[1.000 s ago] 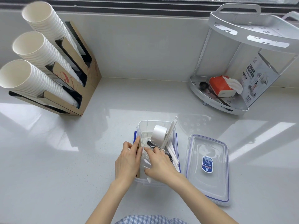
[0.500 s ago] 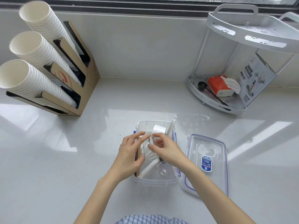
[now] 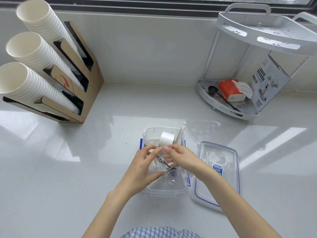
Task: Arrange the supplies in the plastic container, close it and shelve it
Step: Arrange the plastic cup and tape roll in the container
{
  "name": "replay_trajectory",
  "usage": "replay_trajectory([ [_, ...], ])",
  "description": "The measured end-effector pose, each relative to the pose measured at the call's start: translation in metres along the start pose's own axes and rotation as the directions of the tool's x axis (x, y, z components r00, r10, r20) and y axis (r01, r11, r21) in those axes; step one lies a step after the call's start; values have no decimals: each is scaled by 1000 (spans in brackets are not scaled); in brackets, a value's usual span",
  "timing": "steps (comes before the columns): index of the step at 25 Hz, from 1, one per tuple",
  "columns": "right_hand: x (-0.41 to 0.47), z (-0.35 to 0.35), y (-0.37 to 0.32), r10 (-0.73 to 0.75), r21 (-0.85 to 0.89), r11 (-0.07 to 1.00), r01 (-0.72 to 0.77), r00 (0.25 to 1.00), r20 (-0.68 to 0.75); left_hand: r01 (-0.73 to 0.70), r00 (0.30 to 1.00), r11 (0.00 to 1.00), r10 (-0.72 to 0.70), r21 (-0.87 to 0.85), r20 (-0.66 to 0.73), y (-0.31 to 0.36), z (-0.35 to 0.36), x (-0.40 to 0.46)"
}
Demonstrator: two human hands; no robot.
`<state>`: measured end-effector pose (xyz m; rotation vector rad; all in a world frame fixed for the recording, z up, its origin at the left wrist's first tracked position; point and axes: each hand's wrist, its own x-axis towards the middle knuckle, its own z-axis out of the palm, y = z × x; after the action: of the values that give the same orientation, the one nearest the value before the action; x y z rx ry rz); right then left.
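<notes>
A cardboard cup dispenser (image 3: pixel 82 86) stands at the far left of the white desk (image 3: pixel 51 169), holding three slanted stacks of white paper cups (image 3: pixel 34 69). On the bottom tier of the far-right shelf rack lie an orange tissue pack (image 3: pixel 230 90) with a white tissue sticking out, a dark spoon (image 3: pixel 212 90) and a leaning printed box (image 3: pixel 267 83). A window frame (image 3: pixel 154 6) runs along the far edge.

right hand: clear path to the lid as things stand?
Probably yes. The lid lies flat on the counter just right of the open container, beside the right forearm, with nothing on top of it. The right hand is busy among the supplies with the left hand, so it must let go first.
</notes>
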<state>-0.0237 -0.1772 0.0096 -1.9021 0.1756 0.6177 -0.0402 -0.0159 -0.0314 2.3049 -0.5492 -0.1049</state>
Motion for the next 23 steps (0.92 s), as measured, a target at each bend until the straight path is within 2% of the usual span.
replay_trajectory([
  [2,-2,-2,-2,10,58,998,-10,1000,-1,79,995,991,-85,-105,-54,2,-3,-2],
  [3,-3,-4,-1,-16,-34,999,15,999,-29,104,990,986,-115,-129,-78,2,-5,-2],
  [4,-4,-8,1,-67,-226,973,54,997,-50,111,988,984,-125,-137,-96,2,-7,-2],
  [6,-7,-12,5,-146,-584,802,130,989,19,104,986,986,-119,-128,-116,2,-10,-1],
  [7,-8,-11,7,-137,-685,712,155,987,81,109,985,986,-124,-122,-118,3,-12,-1],
  [10,-7,-3,14,-107,-828,524,201,980,170,126,980,985,-142,-115,-139,6,-13,-2],
  [12,-6,2,18,-157,-848,488,205,977,146,142,977,980,-162,-138,-142,6,-12,-3],
  [14,-5,3,17,-189,-824,533,193,976,107,157,971,973,-184,-171,-152,6,-12,-4],
  [16,-7,0,13,-216,-758,625,186,974,62,168,967,966,-201,-194,-160,5,-14,-5],
  [19,-12,-9,2,-224,-570,801,183,975,-1,170,966,964,-204,-204,-158,6,-16,-5],
  [23,-17,-27,-14,-200,-318,928,193,980,13,175,958,962,-215,-208,-191,6,-16,-3],
])
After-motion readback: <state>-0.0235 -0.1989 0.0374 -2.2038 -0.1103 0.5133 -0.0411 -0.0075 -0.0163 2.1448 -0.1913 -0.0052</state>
